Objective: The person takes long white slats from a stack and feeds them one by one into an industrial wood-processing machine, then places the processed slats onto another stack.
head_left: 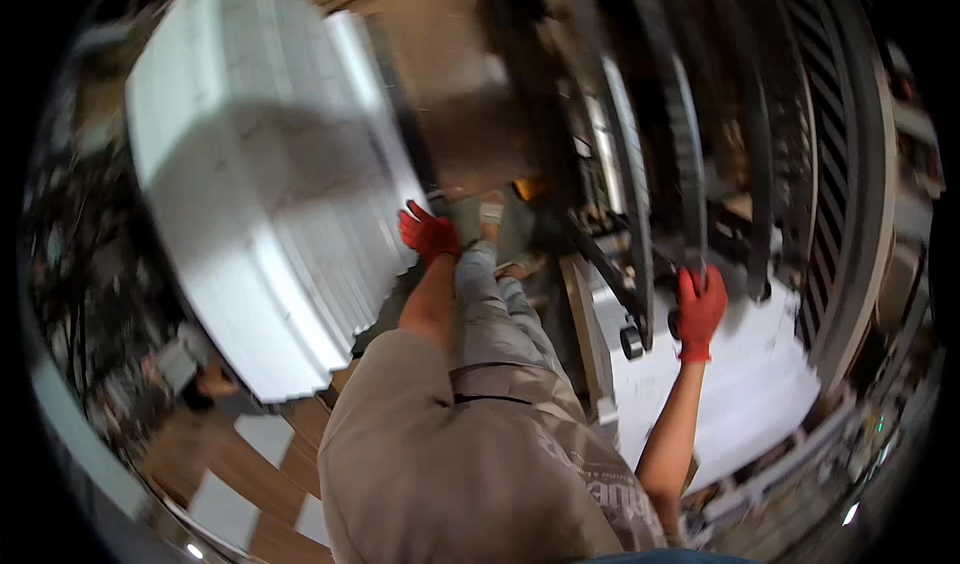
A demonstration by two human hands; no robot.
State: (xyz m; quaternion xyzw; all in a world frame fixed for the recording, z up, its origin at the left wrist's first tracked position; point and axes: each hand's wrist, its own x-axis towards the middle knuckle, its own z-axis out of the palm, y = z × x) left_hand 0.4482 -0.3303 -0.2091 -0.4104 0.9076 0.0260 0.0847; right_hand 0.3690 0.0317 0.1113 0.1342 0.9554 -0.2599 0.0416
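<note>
My left hand, in a red glove, is held beside the right edge of a tall stack of white panels. Its fingers are spread, and blur hides whether they touch the panel edges. On the other side, my right hand, also red-gloved, is closed around the near end of a long dark metal bar. Similar bars run alongside it, one with a small black wheel at its end. Beneath the right hand lies a white sheet.
A brown floor stretches between the stack and the bars. Brown and white boards lie at the lower left. A slatted dark frame stands at the far right. Blurred clutter fills the left side.
</note>
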